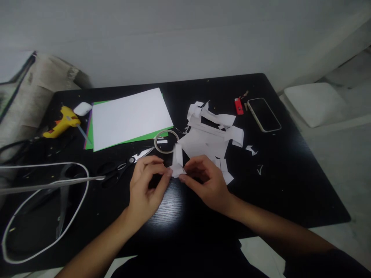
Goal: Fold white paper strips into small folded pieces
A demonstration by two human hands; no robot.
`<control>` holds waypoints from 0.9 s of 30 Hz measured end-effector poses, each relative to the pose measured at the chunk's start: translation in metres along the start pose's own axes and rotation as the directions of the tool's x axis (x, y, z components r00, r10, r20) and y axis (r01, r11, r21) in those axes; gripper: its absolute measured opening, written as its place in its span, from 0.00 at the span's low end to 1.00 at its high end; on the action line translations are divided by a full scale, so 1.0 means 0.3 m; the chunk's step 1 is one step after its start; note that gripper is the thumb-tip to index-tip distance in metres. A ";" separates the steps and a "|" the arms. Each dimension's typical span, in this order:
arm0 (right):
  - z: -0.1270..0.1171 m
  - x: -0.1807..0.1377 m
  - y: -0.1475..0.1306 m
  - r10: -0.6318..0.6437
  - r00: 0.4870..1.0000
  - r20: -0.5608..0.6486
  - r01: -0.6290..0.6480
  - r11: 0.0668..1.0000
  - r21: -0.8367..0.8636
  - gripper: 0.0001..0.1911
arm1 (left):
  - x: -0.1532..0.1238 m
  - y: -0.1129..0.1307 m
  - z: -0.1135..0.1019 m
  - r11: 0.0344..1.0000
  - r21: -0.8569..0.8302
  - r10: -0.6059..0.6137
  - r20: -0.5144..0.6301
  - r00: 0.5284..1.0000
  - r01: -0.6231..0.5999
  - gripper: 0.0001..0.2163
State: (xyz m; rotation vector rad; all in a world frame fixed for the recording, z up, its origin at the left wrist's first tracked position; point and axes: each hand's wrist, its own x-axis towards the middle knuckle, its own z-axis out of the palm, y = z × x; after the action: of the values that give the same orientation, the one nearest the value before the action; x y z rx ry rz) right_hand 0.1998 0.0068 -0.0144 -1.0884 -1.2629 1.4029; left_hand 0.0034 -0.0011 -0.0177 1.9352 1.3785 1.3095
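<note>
A small folded piece of white paper point(177, 170) is held between my two hands, with a narrow strip standing up from its base. My left hand point(149, 179) pinches its left edge between thumb and fingers. On the other side, my right hand point(206, 180) grips the right edge the same way. Just behind the paper lies a roll of tape point(158, 146). Black-handled scissors point(131, 160) rest open beside my left hand. Cut paper scraps point(203, 141) are heaped beyond my right hand.
White sheets point(130, 119) lie on coloured paper at the back left. Nearby are a yellow glue gun point(65, 121) and a white case point(82, 109). A white cable point(84, 200) loops at the left. A red lighter point(239, 106) and a phone point(264, 114) lie at the right.
</note>
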 end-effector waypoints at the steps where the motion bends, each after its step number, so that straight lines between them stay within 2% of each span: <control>1: 0.001 -0.001 0.004 -0.012 1.000 0.003 0.012 1.000 -0.005 0.14 | 0.002 0.001 -0.005 0.996 0.060 0.061 0.019 0.998 -0.062 0.08; 4: 0.000 -0.005 0.016 -0.061 0.998 0.014 0.061 0.997 -0.035 0.14 | 0.008 0.011 -0.015 0.986 0.100 0.125 0.078 0.989 -0.133 0.11; 10: -0.009 -0.007 0.018 -0.097 0.995 0.005 0.097 0.990 -0.097 0.13 | 0.012 0.014 -0.022 0.990 0.082 0.103 0.120 0.987 -0.113 0.11; 14: -0.014 -0.002 0.008 -0.113 0.993 0.030 0.116 0.987 -0.109 0.11 | 0.019 0.006 -0.033 0.988 0.052 0.133 0.162 0.978 -0.143 0.14; 16: -0.020 0.003 0.001 -0.162 0.986 0.049 0.168 0.971 -0.170 0.09 | 0.024 0.007 -0.037 0.987 0.036 0.147 0.187 0.971 -0.156 0.14; 19: -0.032 0.011 -0.017 -0.315 0.945 0.082 0.325 0.895 -0.305 0.09 | 0.029 0.018 -0.041 0.987 -0.002 0.155 0.210 0.965 -0.158 0.13; 21: -0.040 0.015 -0.030 -0.383 0.918 0.102 0.391 0.829 -0.400 0.11 | 0.030 0.029 -0.043 0.990 -0.044 0.142 0.225 0.964 -0.136 0.12; 23: -0.046 0.019 -0.040 -0.391 0.909 0.147 0.415 0.805 -0.424 0.11 | 0.028 0.039 -0.044 0.992 -0.089 0.104 0.235 0.966 -0.085 0.10; 27: -0.046 0.023 -0.044 -0.342 0.917 0.205 0.388 0.884 -0.260 0.02 | 0.025 0.052 -0.042 0.992 -0.122 -0.004 0.239 0.971 0.034 0.07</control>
State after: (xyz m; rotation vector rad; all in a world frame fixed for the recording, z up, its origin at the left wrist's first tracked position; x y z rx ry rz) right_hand 0.2132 0.0167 -0.0026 -0.8821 -1.7336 1.0441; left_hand 0.0006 -0.0031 0.0032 1.9176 1.1663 1.0861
